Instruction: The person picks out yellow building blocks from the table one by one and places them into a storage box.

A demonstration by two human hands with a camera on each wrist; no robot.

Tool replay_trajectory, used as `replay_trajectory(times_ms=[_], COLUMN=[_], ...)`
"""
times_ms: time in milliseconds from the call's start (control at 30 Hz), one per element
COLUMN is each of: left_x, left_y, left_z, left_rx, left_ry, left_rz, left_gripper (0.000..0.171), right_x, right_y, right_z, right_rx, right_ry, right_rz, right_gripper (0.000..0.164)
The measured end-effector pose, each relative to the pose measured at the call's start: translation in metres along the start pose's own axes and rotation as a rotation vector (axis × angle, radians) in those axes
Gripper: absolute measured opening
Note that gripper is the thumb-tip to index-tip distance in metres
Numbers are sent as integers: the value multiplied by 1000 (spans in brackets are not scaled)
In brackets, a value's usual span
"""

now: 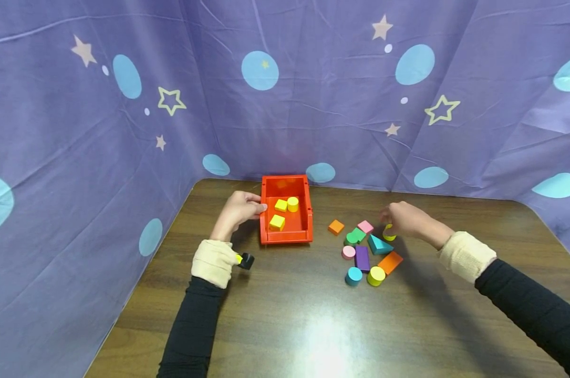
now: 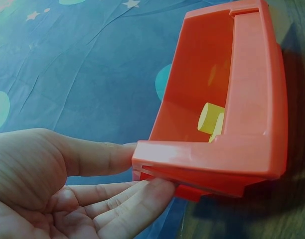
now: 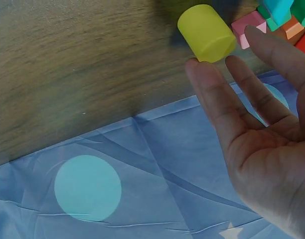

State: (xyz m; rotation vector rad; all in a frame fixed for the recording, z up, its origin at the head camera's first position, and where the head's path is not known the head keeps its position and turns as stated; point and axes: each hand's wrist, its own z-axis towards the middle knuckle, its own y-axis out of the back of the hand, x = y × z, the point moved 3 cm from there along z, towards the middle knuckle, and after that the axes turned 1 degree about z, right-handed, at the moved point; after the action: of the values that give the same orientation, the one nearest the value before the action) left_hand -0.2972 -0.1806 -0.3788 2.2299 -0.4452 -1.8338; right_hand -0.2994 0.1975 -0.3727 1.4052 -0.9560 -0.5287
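Note:
My left hand pinches the side wall of a red plastic bin, thumb at the rim and fingers underneath in the left wrist view. Two yellow blocks and a yellow cylinder lie inside it. Over on the right, my right hand is above another yellow cylinder, which it partly covers in the head view. Its fingertips come right up to the cylinder's end, with the thumb held apart from the fingers.
Beside that cylinder lie a teal triangle, a purple block, an orange block, a blue cylinder and several other blocks. The wooden table ends at a purple curtain.

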Motion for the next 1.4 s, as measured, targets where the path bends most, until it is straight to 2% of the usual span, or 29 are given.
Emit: replay_trajectory(times_ms=[267, 733, 1400], left_x=[1, 0, 1], left_y=[0, 0, 1], left_z=[0, 2, 2], left_rx=[9, 4, -1], left_ry=[12, 18, 24], left_rz=[14, 6, 4], left_gripper=[41, 39, 38], right_x=[-5, -8, -11], right_y=[-4, -8, -16], right_z=[1, 4, 4], right_rx=[-10, 13, 12], right_ry=[-11, -30, 14], right_rz=[-8, -23, -16], right_gripper=[22, 20, 15])
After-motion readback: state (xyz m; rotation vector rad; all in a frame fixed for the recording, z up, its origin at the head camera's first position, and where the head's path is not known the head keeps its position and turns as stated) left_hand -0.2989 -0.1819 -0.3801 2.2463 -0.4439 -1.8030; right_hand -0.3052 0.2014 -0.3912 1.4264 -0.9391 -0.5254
